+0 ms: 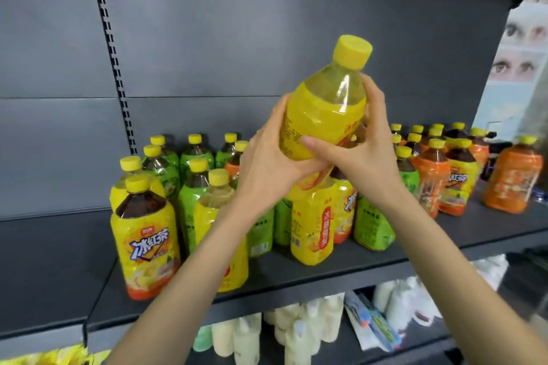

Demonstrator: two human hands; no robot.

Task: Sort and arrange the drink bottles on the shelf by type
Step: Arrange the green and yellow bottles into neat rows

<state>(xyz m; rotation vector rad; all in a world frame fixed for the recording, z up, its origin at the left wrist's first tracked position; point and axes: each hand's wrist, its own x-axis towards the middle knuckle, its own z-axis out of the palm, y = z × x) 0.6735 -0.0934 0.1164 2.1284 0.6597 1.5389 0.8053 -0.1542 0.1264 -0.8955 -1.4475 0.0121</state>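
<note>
Both my hands hold one yellow-labelled bottle point(326, 109) with a yellow cap, lifted above the shelf and tilted right. My left hand point(268, 163) grips its lower body from the left. My right hand point(360, 151) wraps it from the right, thumb across the front. On the dark shelf point(326, 268) below stand mixed bottles. A yellow iced-tea bottle point(145, 240) is at the front left, with green-labelled bottles point(194, 163) behind it. Orange-labelled bottles point(433, 184) stand at the right. Another yellow bottle point(311, 231) stands under my hands.
The shelf's grey back panel point(267, 38) rises behind the bottles, with a slotted upright point(114, 59) at the left. A lone orange bottle point(511, 178) stands at the far right. A lower shelf holds pale bottles point(296, 332) and white packets point(397, 299).
</note>
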